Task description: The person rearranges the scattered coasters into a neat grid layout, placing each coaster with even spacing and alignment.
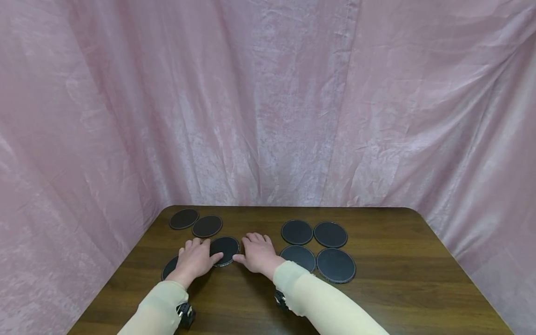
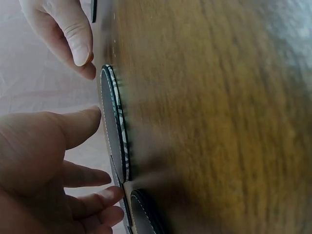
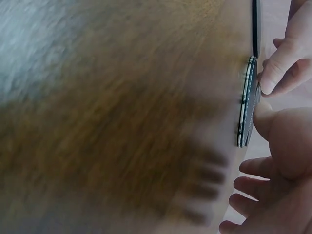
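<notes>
A round black coaster (image 1: pixel 226 248) with a stitched edge lies on the table between my hands. My left hand (image 1: pixel 194 261) is over its left side, thumb above the near left edge and fingers loosely extended. At its right edge is my right hand (image 1: pixel 258 255), palm down with fingers spread. In the left wrist view the coaster (image 2: pixel 113 122) shows a checked rim, with the left thumb close to its surface. The right wrist view shows the right thumb near the coaster (image 3: pixel 247 105); whether it touches cannot be told. Another coaster (image 1: pixel 169 266) is partly hidden behind my left hand.
Two dark coasters, one (image 1: pixel 184 218) farther left and one (image 1: pixel 207 226) beside it, lie toward the back left. Several more coasters (image 1: pixel 331 234) sit in a two-by-two group right of centre, one partly behind my right arm. A pink curtain (image 1: pixel 268 102) hangs behind the wooden table (image 1: pixel 402 260).
</notes>
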`<state>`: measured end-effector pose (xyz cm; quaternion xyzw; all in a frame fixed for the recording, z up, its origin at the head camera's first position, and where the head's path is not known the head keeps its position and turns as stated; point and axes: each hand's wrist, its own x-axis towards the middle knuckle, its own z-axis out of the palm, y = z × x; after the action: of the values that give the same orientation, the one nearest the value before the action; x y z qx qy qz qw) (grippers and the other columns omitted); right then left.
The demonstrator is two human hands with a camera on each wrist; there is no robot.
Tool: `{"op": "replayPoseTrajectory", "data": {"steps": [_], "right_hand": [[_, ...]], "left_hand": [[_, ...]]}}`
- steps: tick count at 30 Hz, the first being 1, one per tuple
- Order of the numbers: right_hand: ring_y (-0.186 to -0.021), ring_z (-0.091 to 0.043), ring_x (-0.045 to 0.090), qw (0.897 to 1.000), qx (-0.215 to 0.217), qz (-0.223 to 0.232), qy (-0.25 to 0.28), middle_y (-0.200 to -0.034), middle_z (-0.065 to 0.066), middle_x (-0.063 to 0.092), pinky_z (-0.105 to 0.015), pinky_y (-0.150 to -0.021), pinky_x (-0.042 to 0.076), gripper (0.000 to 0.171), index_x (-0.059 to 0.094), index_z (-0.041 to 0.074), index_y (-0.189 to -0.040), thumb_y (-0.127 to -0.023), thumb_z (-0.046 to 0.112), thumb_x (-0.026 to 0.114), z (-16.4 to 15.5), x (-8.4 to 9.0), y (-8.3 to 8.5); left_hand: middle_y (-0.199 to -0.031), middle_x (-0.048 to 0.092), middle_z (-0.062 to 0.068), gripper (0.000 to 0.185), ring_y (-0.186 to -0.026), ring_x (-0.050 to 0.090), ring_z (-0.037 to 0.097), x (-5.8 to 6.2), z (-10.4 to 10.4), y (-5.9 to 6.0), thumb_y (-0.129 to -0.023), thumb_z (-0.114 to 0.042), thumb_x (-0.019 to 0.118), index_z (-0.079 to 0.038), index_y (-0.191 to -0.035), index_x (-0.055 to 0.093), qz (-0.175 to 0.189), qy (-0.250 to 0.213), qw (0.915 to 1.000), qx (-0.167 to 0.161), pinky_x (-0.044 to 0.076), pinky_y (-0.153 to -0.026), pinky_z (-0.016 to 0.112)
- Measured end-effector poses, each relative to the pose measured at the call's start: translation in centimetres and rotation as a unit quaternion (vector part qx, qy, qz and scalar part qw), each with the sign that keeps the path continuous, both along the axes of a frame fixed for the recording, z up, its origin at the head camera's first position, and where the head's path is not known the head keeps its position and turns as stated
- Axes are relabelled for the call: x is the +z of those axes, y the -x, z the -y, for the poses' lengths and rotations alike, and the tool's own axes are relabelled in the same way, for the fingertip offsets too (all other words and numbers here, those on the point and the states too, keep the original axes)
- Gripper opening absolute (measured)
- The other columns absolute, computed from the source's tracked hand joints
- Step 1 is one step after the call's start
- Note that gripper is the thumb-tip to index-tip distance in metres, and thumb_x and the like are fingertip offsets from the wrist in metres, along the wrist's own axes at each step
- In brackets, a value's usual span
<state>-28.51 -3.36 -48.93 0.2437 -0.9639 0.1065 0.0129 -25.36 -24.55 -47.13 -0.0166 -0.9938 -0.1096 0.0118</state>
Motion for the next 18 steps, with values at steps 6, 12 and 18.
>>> {"op": "replayPoseTrajectory", "data": {"steps": [6,12,18], "right_hand": [[-0.147,-0.028,0.050,1.000,-0.009,-0.001,-0.005,-0.155,-0.010,0.060,-0.050,-0.122,0.039,0.065,0.067,0.006,-0.149,-0.109,0.058,0.065,0.1,0.9,-0.7],[-0.142,-0.030,0.052,1.000,-0.013,0.001,-0.013,-0.151,-0.011,0.060,-0.051,-0.120,0.040,0.066,0.069,0.005,-0.146,-0.108,0.059,0.066,0.4,1.2,-0.9],[-0.133,-0.031,0.054,1.000,-0.025,-0.002,-0.006,-0.143,-0.012,0.062,-0.051,-0.114,0.044,0.062,0.072,0.005,-0.140,-0.107,0.057,0.068,0.9,0.8,-0.4]], "left_hand": [[-0.144,0.058,0.037,0.072,-0.131,0.050,0.056,-0.1,0.2,0.2,-0.104,-0.046,0.077,0.011,-0.146,0.062,0.007,0.001,1.0000,-0.005,0.041,-0.107,0.072],[-0.140,0.060,0.036,0.073,-0.126,0.052,0.053,-0.2,0.4,0.4,-0.102,-0.046,0.079,0.012,-0.145,0.062,0.019,0.000,0.9998,-0.005,0.042,-0.104,0.070],[-0.130,0.065,0.034,0.074,-0.118,0.056,0.052,-0.2,0.6,0.6,-0.099,-0.048,0.082,0.012,-0.139,0.065,0.024,0.010,0.9997,0.004,0.045,-0.101,0.068]]}}
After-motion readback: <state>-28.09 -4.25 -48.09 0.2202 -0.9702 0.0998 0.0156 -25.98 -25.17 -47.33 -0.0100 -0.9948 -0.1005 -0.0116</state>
